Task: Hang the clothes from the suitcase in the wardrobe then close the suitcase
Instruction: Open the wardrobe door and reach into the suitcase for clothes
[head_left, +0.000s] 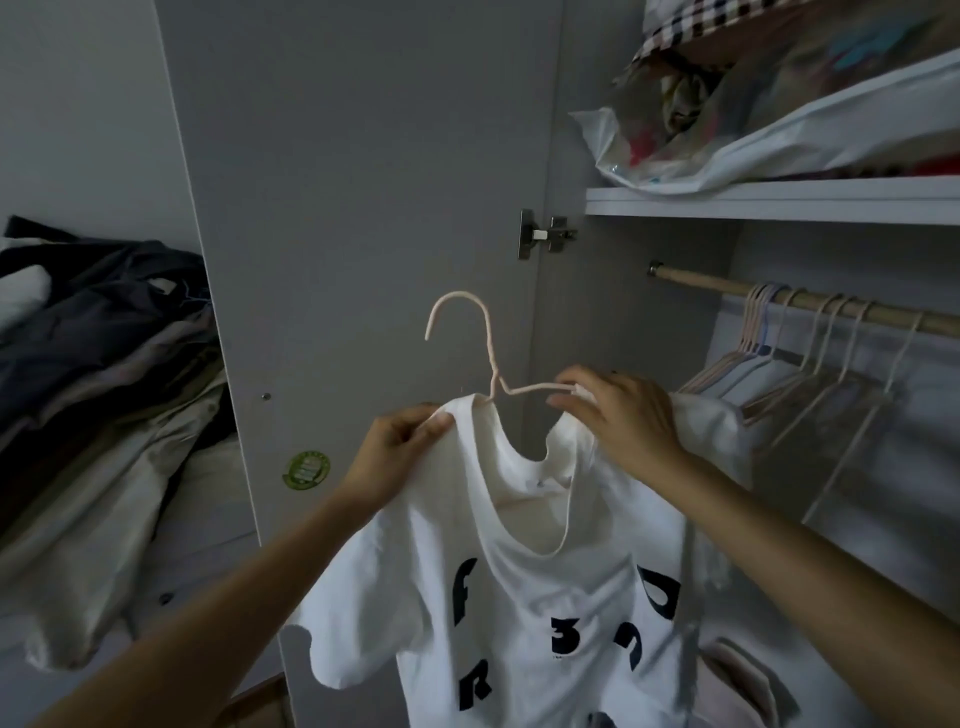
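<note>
Head view looks forward and down, close into the open wardrobe (649, 312).

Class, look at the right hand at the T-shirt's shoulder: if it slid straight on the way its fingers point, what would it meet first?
The right hand points left along the hanger, so probably the hanger's neck at the T-shirt collar; depth is unclear.

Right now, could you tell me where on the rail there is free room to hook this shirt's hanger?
The rail is bare between its left bracket and the first hangers. Rightward it is crowded with hangers. The shelf above is filled by a plastic bag.
</note>
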